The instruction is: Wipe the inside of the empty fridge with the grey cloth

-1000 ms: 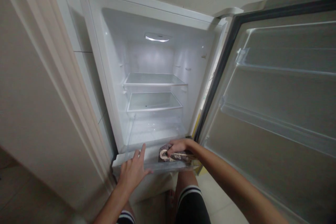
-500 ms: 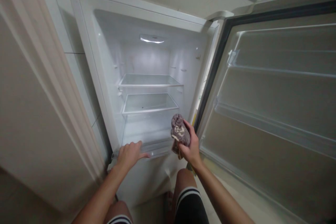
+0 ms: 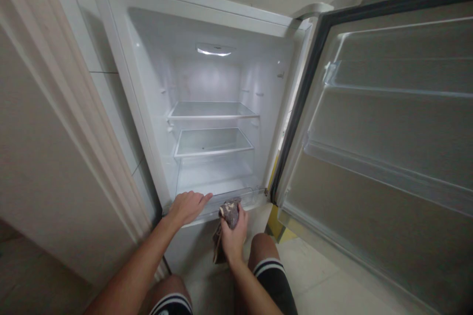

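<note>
Cloth (image 3: 229, 214) is gripped, bunched, in my right hand (image 3: 235, 239) at six o'clock, by the front edge of the clear drawer (image 3: 248, 198); my left hand (image 3: 185, 208), at seven o'clock, lies over that edge, though remotely I can't tell whether it's clenched. I'd tuck in the dangling end (image 3: 218, 251), press evenly and brace the drawer left-handed.

The left grip (image 3: 187, 207) lies palm down, thumb (image 3: 207, 198) pointing right, while the right grip (image 3: 234, 236) is curled, slightly lower.
</note>
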Available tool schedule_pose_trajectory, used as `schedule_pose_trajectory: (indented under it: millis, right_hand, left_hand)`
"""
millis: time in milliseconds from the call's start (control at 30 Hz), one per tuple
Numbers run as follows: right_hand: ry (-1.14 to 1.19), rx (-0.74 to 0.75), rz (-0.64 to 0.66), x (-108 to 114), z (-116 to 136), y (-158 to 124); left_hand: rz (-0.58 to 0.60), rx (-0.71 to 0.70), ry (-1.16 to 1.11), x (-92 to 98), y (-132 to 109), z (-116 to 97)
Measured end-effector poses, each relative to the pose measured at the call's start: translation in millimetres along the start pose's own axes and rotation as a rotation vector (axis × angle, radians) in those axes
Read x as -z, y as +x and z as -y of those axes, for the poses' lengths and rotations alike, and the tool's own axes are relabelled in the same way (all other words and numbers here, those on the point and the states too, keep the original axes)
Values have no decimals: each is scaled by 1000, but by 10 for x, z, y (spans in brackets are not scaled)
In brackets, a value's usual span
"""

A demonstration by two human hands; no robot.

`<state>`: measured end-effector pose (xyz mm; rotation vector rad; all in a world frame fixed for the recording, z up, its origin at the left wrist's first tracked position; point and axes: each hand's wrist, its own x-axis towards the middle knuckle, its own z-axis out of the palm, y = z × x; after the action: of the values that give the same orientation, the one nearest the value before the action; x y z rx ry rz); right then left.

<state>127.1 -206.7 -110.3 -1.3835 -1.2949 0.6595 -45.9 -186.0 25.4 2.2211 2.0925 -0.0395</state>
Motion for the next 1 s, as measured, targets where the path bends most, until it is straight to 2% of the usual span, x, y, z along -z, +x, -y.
schedule_pose_trajectory:
  millis: [67, 167, 233, 300, 400, 567, 600, 667, 767, 867, 933, 1000]
  right_hand:
    - [-45, 39, 133, -155, 163, -149]
    - [-139, 143, 425, -291, 369, -331]
    - [-190, 196, 567, -279, 450, -363]
    - [-212, 231, 606, -184, 454, -319]
    - [-175, 225, 483, 63, 299, -160]
    - [-23, 60, -21, 598, -62, 148]
    - [-7, 42, -87, 705, -92, 181]
    - [6, 56, -127, 899, -90, 190]
    - [13, 180, -162, 1119, 68, 106]
    - [42, 389, -245, 1260, 408, 109]
    - [36, 531, -238, 1303, 707, 274]
    - [-33, 619, -181, 1278, 1001, 574]
  left_hand:
    - [4, -4, -6, 20, 11, -30]
    - [17, -15, -11, 47, 0, -43]
    - [23, -15, -8, 56, -23, -21]
    - [27, -6, -1, 56, -49, 12]
    - [29, 7, 12, 38, -68, 44]
    - [14, -1, 17, -9, -73, 14]
    - [11, -3, 14, -17, -81, 2]
    - [10, -1, 9, -36, -109, -22]
    - [9, 18, 9, -61, -177, -64]
    - [15, 18, 7, -71, -264, -113]
    - [24, 0, 2, -75, -331, -151]
    - [31, -18, -2, -94, -408, -198]
